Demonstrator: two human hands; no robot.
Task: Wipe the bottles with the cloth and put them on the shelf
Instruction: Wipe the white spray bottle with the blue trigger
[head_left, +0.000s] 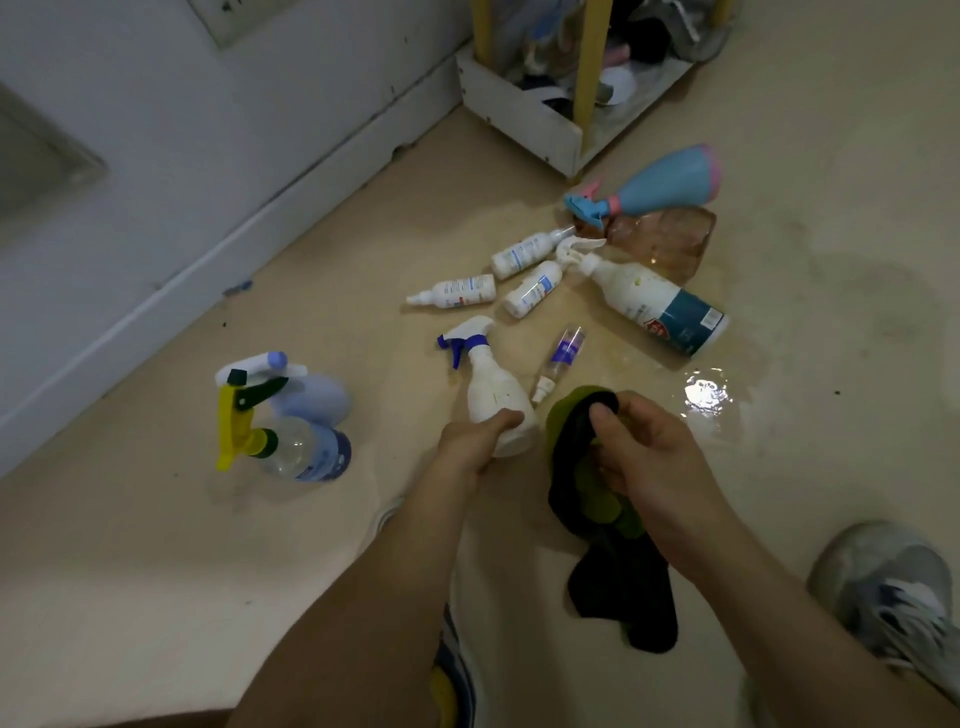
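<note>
On the floor below the head camera, the left hand (475, 441) has its fingers and thumb curled round the lower body of a white sprayer (496, 400), whose blue-trimmed trigger head points away from the person. Whether the sprayer touches the floor cannot be told, and its opaque wall hides any contents. Just right of the sprayer, the right hand (649, 457) clutches a bunched dark and green cloth (574, 436), thumb pressed on top, with the loose end hanging toward the person. Just beyond the sprayer lies a small clear bottle (563, 353) with a purple label, and farther beyond lie three small white bottles (457, 291) (530, 296) (524, 254). A large white bottle (649, 301) with a teal label lies beyond and to the right, then a translucent brown bottle (660, 244) and a blue and pink sprayer (665, 182), all on their sides. Well left of the white sprayer two sprayers stand upright and touching: a see-through one with a yellow trigger (301, 447) and a pale lilac one (311, 395). A puddle (704, 392) shines to the right. Far beyond the sprayer stands the shelf (519, 114), white with yellow posts, its bottom tier holding dark and pale items too blurred to name.
</note>
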